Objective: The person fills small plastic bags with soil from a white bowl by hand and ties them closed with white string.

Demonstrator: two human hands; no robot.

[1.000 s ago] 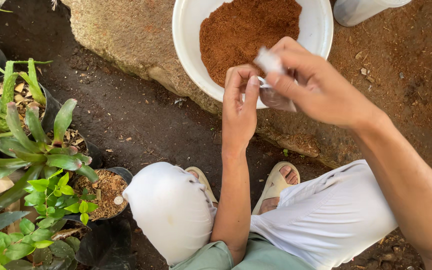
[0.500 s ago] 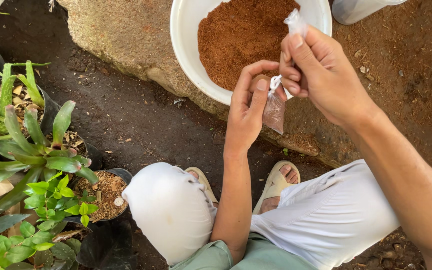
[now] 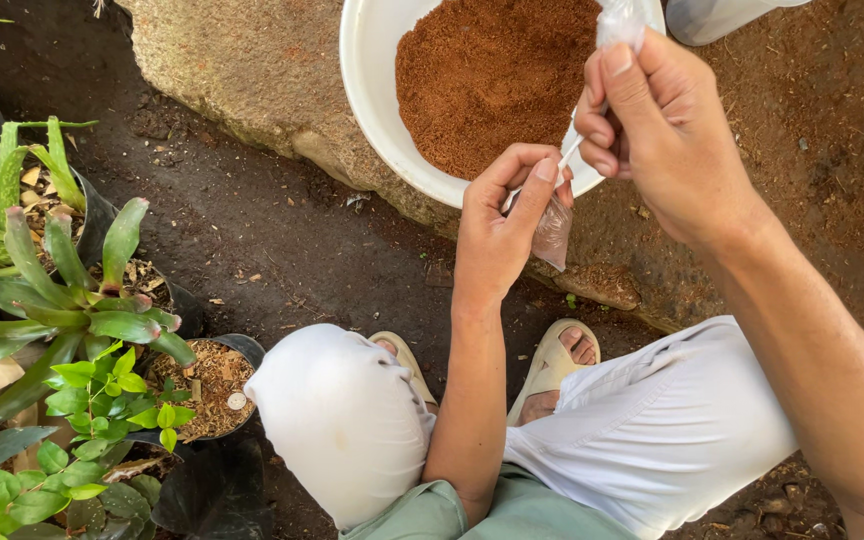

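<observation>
Small clear plastic bag (image 3: pixel 555 228), pinched at its lower part by the left hand (image 3: pixel 500 232), thumb and forefinger closed on the film. Right hand (image 3: pixel 657 125) closed on the bag's upper end, with a twisted tuft of film (image 3: pixel 620 22) poking out above the fingers. Both grips shut on the same bag, neither loose.

Long axis of the bag slanted: low near the left grip, rising up and toward the right grip, pulled into a thin taut strip between the two. Brownish contents gathered in the pouch just below the left grip; hard to tell what they are. Left hand nearer the filled end, right hand nearer the neck.

Directly beyond the two grips, a white round bowl (image 3: pixel 372 120) heaped with reddish-brown powdery fibre (image 3: pixel 492 80), resting on a rough stone slab (image 3: pixel 242 70). Bag held above the near rim of the bowl, close over it but apparently not touching it.

Below the grips: knees in white trousers (image 3: pixel 652 440), pale sandals (image 3: pixel 552 365) on dark soil. Well off to the left-grip side, potted green plants (image 3: pixel 72 320) in black pots. Beyond the right grip, at the frame's top edge, part of a whitish container (image 3: pixel 722 15).
</observation>
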